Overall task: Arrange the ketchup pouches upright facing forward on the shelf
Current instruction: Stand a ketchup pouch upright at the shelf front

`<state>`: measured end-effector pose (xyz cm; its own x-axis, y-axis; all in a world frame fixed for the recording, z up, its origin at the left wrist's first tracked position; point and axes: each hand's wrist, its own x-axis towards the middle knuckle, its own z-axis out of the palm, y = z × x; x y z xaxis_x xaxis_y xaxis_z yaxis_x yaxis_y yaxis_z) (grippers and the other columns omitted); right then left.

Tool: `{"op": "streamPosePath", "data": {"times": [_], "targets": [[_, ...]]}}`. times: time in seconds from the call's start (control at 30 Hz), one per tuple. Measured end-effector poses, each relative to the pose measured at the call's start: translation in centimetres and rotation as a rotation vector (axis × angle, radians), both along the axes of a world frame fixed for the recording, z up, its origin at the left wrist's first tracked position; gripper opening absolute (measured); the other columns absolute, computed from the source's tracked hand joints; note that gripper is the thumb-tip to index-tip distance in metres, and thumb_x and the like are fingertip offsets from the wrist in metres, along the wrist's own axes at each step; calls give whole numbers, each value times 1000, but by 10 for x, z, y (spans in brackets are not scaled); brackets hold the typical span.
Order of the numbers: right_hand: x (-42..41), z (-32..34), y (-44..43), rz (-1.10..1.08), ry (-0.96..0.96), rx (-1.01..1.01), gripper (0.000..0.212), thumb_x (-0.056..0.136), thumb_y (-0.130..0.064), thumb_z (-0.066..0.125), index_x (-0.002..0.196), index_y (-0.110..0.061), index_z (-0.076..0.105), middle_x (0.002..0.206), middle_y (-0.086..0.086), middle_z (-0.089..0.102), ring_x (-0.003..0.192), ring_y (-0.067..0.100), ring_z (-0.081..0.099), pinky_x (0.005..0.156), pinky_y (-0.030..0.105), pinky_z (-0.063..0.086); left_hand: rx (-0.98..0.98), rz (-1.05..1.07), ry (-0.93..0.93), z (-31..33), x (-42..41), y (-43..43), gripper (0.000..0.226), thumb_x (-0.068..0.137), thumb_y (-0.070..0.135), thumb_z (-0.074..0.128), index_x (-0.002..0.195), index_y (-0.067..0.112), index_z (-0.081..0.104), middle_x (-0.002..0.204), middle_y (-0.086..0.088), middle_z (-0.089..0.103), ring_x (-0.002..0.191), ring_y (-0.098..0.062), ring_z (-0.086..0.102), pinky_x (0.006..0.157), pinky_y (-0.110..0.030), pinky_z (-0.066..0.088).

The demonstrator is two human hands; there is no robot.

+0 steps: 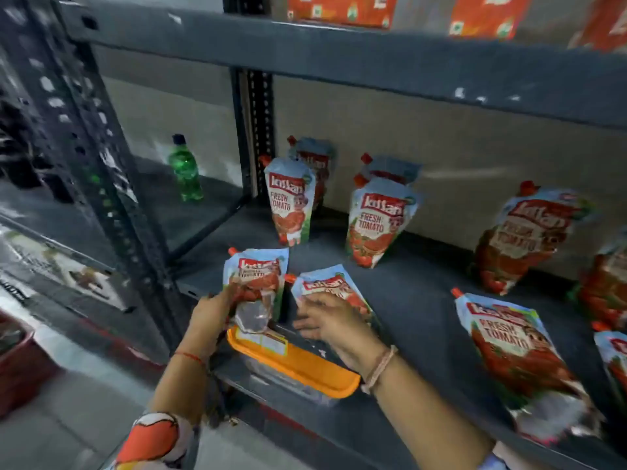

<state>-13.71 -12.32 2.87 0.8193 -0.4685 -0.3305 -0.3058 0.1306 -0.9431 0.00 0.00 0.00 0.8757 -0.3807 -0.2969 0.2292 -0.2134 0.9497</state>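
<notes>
Red and pale blue ketchup pouches stand on the dark grey shelf [417, 300]. My left hand [212, 312] grips one pouch [256, 279] upright near the shelf's front left corner. My right hand [330, 322] lies on a second pouch [327, 284] that leans back beside it. Further back, two pouches [290, 201] stand one behind the other at the left, and another pair [376, 222] stands to their right. One more pouch [526, 235] leans against the back wall. A pouch [515, 354] lies flat at the front right.
An orange-lidded clear container [298, 366] sits at the shelf's front edge under my hands. A green bottle [186, 169] stands in the bay to the left, past the perforated upright [112, 184]. More pouches show at the right edge [607, 286] and on the shelf above [342, 10].
</notes>
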Motion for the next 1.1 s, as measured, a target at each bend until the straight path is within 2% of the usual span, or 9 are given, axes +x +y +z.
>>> {"op": "streamPosePath", "data": {"times": [0.07, 0.17, 0.33, 0.43, 0.57, 0.73, 0.83, 0.97, 1.1], "targets": [[22, -3, 5, 10, 103, -59, 34, 91, -28, 49, 111, -1, 53, 110, 22, 59, 91, 28, 62, 80, 35, 51, -49, -110, 82, -3, 15, 0, 38, 88, 20, 55, 113, -8, 54, 108, -26, 62, 97, -34, 59, 82, -41, 50], [53, -5, 12, 1, 187, 68, 20, 92, -28, 48, 83, -12, 55, 79, 5, 59, 71, 16, 58, 74, 32, 51, -44, -295, 132, -4, 33, 3, 27, 80, 20, 65, 98, 0, 63, 80, -10, 74, 68, -20, 70, 51, -23, 56], [69, -13, 3, 78, 231, 127, 15, 89, -23, 55, 76, -17, 54, 71, 1, 59, 59, 14, 58, 54, 27, 52, -94, -481, 19, -8, 47, 10, 21, 73, 18, 70, 92, 13, 64, 76, 2, 76, 75, -14, 70, 61, -22, 57], [64, -22, 2, 26, 95, 150, 24, 81, -12, 65, 85, -24, 44, 85, 0, 61, 68, 15, 63, 54, 32, 57, -182, -466, -97, -10, 48, 17, 53, 58, 21, 84, 102, 18, 54, 100, -5, 68, 91, -19, 66, 72, -29, 56], [71, -24, 1, -159, -137, -246, 51, 66, -4, 76, 85, -31, 38, 96, -9, 59, 91, 14, 63, 72, 33, 57, -302, -521, -204, -3, 60, -1, 62, 54, 4, 73, 105, 26, 46, 106, -1, 60, 94, -12, 62, 67, -22, 57], [78, -37, 4, -281, -68, -710, 53, 68, -14, 77, 89, -19, 28, 99, 10, 64, 90, 28, 63, 63, 33, 50, -323, -593, -209, -19, 76, -37, 68, 52, -6, 64, 112, 15, 38, 108, 0, 53, 100, -9, 52, 77, -15, 51], [80, -42, 12, -271, -64, -748, 52, 73, -12, 73, 91, -21, 25, 105, 16, 63, 95, 31, 62, 67, 34, 53, -313, -590, -174, -36, 80, -34, 65, 61, -15, 65, 115, 10, 40, 109, 1, 54, 100, -8, 53, 78, -15, 52], [55, -25, 9, -292, -96, -624, 53, 71, -15, 75, 108, -21, 38, 107, -3, 56, 103, 14, 56, 72, 8, 43, -261, -568, -175, -29, 74, -25, 69, 68, -22, 59, 125, 12, 38, 109, 0, 55, 100, -11, 54, 75, -15, 53], [-18, -8, -40, -456, 14, -987, 22, 80, -22, 66, 98, -11, 61, 104, 8, 62, 96, 20, 57, 83, 34, 47, -127, -115, -288, -25, 42, 5, 28, 72, 7, 71, 97, 14, 60, 84, -4, 67, 74, -11, 64, 67, -21, 49]]}}
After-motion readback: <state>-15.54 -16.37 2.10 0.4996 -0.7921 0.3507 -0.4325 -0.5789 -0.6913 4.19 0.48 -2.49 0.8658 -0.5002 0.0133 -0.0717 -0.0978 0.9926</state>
